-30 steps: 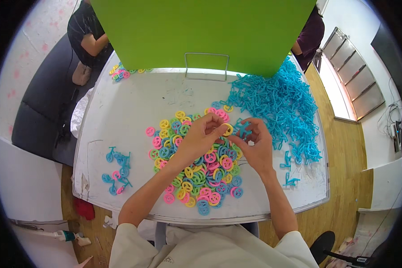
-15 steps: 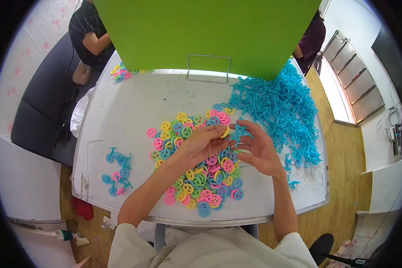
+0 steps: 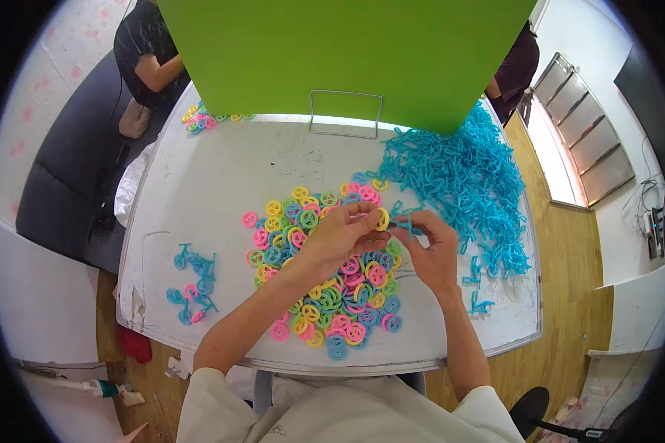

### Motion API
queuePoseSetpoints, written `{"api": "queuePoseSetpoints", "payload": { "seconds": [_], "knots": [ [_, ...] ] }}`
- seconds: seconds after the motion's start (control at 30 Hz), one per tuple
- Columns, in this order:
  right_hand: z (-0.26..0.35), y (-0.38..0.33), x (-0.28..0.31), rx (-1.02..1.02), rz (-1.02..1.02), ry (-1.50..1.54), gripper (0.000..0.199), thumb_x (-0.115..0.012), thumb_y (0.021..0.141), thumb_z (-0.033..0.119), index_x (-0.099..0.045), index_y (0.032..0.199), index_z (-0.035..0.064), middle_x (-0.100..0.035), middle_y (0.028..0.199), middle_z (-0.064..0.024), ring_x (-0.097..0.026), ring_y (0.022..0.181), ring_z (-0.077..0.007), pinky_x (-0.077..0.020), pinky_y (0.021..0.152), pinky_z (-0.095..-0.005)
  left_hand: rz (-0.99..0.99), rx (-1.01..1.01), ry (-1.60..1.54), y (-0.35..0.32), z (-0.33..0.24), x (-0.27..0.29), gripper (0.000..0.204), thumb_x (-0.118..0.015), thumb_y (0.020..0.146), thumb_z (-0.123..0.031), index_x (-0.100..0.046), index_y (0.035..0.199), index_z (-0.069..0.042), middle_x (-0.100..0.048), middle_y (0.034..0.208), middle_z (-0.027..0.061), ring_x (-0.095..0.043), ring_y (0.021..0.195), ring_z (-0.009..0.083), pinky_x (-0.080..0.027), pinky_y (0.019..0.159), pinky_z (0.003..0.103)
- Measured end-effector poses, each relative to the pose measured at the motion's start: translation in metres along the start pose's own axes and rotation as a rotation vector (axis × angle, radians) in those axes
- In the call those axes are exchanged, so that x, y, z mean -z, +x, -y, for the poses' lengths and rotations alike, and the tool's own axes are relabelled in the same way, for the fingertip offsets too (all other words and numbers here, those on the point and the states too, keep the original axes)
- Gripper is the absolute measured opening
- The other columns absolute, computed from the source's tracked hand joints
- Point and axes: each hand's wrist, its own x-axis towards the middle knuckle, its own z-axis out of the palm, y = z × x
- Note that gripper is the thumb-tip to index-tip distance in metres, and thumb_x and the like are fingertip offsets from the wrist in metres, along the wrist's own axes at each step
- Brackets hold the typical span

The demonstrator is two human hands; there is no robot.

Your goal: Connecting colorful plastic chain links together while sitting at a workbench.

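Yellow wheel (image 3: 383, 219) is pinched in the fingertips of the left hand (image 3: 342, 235), directly above the far edge of the heap of coloured wheels (image 3: 325, 280). Right hand (image 3: 430, 251) is closed on a blue frame piece (image 3: 405, 220), just right of the yellow wheel and close to touching it. Pile of blue frames (image 3: 462, 184) lies right of the heap. Finished blue assemblies (image 3: 193, 284) lie well left of the heap on the white table (image 3: 222, 177).

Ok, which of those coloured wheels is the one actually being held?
The yellow wheel, pinched in the left hand's fingertips above the heap; it meets the blue frame piece in the right hand. The others lie flat.
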Motion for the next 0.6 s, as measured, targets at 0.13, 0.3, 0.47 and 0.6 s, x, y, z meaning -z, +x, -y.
{"api": "queuePoseSetpoints", "payload": {
  "seconds": [0.13, 0.3, 0.47, 0.6],
  "knots": [
    [0.005, 0.000, -0.004, -0.207, -0.056, 0.100, 0.016, -0.067, 0.082, -0.001, -0.066, 0.097, -0.0027, -0.067, 0.087, -0.0055, -0.061, 0.079, -0.0103, -0.0494, 0.070, -0.0229, -0.076, -0.201, 0.232, -0.002, -0.002, -0.007, 0.017, -0.057, 0.094, -0.019, -0.053, 0.102, -0.004, -0.062, 0.096, 0.0062, -0.064, 0.089, 0.0149, -0.055, 0.079, 0.027],
    [0.004, 0.001, -0.003, -0.377, 0.000, 0.124, 0.014, -0.063, 0.087, 0.005, -0.065, 0.098, -0.0042, -0.067, 0.080, -0.0054, -0.060, 0.071, -0.0082, -0.0480, 0.065, -0.0218, -0.129, -0.406, 0.441, 0.002, 0.007, -0.008, 0.011, -0.058, 0.092, -0.010, -0.052, 0.098, -0.002, -0.062, 0.093, 0.0062, -0.061, 0.086, 0.0116, -0.053, 0.075, 0.026],
    [0.011, 0.003, -0.001, -0.438, 0.195, 0.190, 0.017, -0.059, 0.092, 0.013, -0.060, 0.085, -0.0030, -0.065, 0.076, -0.0051, -0.057, 0.069, -0.0080, -0.0457, 0.062, -0.0236, -0.166, -0.414, 0.532, 0.006, 0.012, -0.003, 0.010, -0.058, 0.091, -0.005, -0.051, 0.096, 0.000, -0.061, 0.089, 0.0071, -0.060, 0.083, 0.0118, -0.052, 0.074, 0.027],
    [0.011, 0.003, 0.001, -0.454, 0.232, 0.258, 0.022, -0.056, 0.094, 0.018, -0.059, 0.084, -0.0012, -0.063, 0.075, -0.0048, -0.057, 0.071, -0.0090, -0.0462, 0.065, -0.0248, -0.243, -0.540, 0.636, 0.006, 0.017, -0.007, 0.010, -0.059, 0.087, -0.004, -0.052, 0.091, 0.003, -0.064, 0.083, 0.0138, -0.064, 0.075, 0.0220, -0.051, 0.067, 0.033]
  ]
}}
